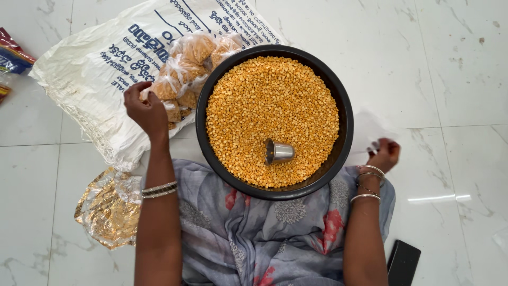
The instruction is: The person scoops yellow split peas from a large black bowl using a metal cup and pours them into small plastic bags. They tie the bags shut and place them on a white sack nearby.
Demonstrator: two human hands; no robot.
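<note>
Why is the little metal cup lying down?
It is tipped: the metal cup lies sideways on the yellow lentils, mouth facing left. Why, cannot tell.

We see bare forearms with no sleeves — a stack of thin silver bangles on the left wrist (pixel 159 189), several looser ones on the right wrist (pixel 367 182) — and a grey floral garment (pixel 254 238) with red blooms.

One pan (pixel 211 90), one steel cup (pixel 278 152), one sack (pixel 95 69) — approx. seven filled bags (pixel 182 74).

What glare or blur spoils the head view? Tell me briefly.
Head view: a bright streak of glare on the floor tiles right of the right hand; the clear bag there washes out; pan of split lentils stays sharp.
</note>
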